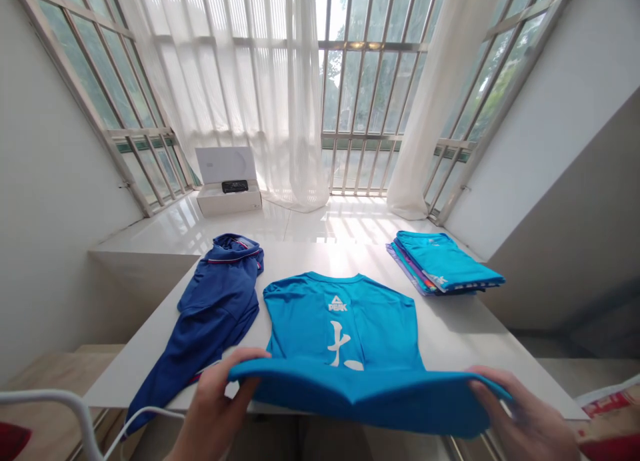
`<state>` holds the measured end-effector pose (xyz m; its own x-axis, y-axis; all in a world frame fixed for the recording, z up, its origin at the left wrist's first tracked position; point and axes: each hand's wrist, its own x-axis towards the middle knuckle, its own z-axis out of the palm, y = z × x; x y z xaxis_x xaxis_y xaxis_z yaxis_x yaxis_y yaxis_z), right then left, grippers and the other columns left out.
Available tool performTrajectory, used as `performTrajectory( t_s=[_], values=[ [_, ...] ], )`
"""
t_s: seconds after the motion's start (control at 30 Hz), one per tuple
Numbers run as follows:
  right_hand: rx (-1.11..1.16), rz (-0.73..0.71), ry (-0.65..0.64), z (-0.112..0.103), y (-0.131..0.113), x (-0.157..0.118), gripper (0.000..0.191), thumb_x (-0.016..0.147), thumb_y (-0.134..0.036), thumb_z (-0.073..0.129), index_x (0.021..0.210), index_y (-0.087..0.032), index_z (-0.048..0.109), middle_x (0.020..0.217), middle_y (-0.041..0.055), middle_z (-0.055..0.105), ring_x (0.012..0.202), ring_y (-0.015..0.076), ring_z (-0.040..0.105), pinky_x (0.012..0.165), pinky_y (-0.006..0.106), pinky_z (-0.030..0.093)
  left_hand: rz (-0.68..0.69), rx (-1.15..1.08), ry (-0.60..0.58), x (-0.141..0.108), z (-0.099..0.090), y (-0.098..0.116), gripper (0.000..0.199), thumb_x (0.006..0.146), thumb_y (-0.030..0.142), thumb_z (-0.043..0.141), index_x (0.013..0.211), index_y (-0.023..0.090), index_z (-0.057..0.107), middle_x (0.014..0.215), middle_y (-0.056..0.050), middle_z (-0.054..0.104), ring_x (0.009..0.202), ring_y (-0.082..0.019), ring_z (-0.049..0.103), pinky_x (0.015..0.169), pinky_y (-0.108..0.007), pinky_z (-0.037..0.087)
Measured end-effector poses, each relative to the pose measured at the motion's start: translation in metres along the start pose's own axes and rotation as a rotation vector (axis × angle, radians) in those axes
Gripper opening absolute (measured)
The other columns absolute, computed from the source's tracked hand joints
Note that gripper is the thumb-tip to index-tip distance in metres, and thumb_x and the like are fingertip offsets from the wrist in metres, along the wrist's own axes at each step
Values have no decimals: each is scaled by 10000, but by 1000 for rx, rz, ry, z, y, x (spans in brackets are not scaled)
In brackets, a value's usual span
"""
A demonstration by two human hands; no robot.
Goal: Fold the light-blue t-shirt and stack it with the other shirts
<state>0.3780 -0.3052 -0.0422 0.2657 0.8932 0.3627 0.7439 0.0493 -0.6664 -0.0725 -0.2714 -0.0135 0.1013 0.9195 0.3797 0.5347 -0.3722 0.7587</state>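
Note:
A bright blue T-shirt (340, 327) lies face down on a white table (465, 327), with a white logo and a large white character on its back. My left hand (220, 394) and my right hand (515, 414) pinch opposite sides of its lifted lower part, which bends in a sagging fold above the table's near edge. To the left of the shirt lies a crumpled navy garment (215, 314) with a red-and-white striped collar. Neither hand touches it.
A stack of folded shirts (440, 264) sits at the table's far right. Behind the table, an open white box (229, 201) holding a black object stands on a glossy white ledge (310, 224). A white cable (50, 397) curves across the lower left.

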Motion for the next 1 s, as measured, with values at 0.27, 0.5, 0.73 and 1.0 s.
performTrajectory(
  t_s=[0.27, 0.5, 0.73, 1.0],
  values=[
    [39, -137, -320, 69, -38, 177, 557, 826, -733, 501, 724, -208, 657, 682, 41, 675, 656, 204, 594, 575, 295, 442, -75, 272, -138, 153, 48, -39, 259, 957, 361, 495, 907, 180, 674, 869, -43, 728, 819, -200, 666, 738, -265, 493],
    [-151, -76, -305, 134, 9, 200, 542, 820, -717, 434, 579, -236, 495, 594, 32, 628, 610, 210, 598, 566, 313, 408, -144, 494, -241, 183, 76, -94, 222, 934, 352, 549, 819, 192, 653, 839, -67, 731, 808, -234, 685, 702, -282, 459],
    [-217, -121, -254, 145, 29, 199, 394, 860, -597, 454, 703, -255, 568, 707, 52, 700, 704, 264, 673, 636, 348, 453, -198, 646, -233, 179, 79, -91, 258, 1015, 377, 446, 976, 197, 627, 882, -99, 738, 844, -255, 709, 712, -293, 455],
    [-175, -94, -173, 153, 33, 202, 458, 877, -640, 432, 893, -236, 647, 851, 100, 753, 812, 301, 710, 730, 380, 494, -241, 710, -226, 180, 79, -88, 274, 1032, 387, 417, 1043, 188, 606, 900, -110, 735, 863, -254, 712, 723, -293, 472]
  ],
)
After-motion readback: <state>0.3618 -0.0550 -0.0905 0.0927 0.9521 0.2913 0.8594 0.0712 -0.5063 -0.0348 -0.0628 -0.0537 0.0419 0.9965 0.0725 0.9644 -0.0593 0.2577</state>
